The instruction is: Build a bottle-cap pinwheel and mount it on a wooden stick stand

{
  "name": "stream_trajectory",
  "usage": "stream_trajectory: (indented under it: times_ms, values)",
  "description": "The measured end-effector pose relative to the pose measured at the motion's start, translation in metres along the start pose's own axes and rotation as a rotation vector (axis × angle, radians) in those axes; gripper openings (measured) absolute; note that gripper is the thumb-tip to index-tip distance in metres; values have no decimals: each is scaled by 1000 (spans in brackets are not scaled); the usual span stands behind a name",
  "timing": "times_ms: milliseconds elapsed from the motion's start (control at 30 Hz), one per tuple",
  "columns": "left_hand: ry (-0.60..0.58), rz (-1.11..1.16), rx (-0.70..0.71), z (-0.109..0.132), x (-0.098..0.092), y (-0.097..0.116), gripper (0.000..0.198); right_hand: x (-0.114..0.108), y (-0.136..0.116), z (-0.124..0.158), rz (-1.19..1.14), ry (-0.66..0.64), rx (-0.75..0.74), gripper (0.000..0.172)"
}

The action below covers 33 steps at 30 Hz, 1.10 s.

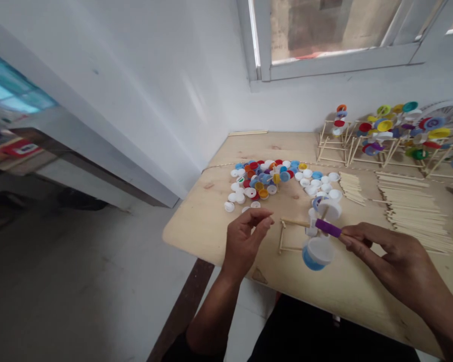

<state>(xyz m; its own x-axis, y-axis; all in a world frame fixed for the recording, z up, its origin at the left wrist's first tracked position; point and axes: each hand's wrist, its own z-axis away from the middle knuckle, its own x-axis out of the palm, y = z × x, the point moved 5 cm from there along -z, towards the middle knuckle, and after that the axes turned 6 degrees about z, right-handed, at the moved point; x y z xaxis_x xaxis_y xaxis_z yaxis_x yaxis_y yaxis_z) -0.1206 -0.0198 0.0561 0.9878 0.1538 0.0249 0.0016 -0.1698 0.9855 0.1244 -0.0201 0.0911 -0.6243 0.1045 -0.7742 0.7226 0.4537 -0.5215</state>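
Observation:
My right hand (388, 256) pinches the end of a thin stick with a purple piece (327, 228) around it. This stick belongs to a wheel of bottle caps, with a white cap (329, 209) at its top and a blue cap (312, 257) below. Part of the wheel hides a small stick frame (291, 248) on the table behind it. To the left, my left hand (245, 241) hovers with curled fingers, thumb and fingertips slightly apart, and nothing visible between them.
Loose coloured caps (262, 178) and white caps (317, 183) lie across the wooden table (196, 216). Sticks (415, 211) are spread at the right. Several cap wheels on stick frames (334, 146) stand along the wall. A cord (219, 166) crosses the table.

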Motion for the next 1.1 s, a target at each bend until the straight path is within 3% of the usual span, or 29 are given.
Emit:
stream_trajectory:
  times_ms: [367,767,1100]
  values:
    - [72,17,-62,7,7,-31,15,12,-1,-4,-15,-12,-57,28]
    - [88,42,-59,10,10,-44,10,18,3,-6,-21,6,-139,26]
    - [118,41,-88,10,11,-49,11,20,5,-6,-9,13,-107,26]
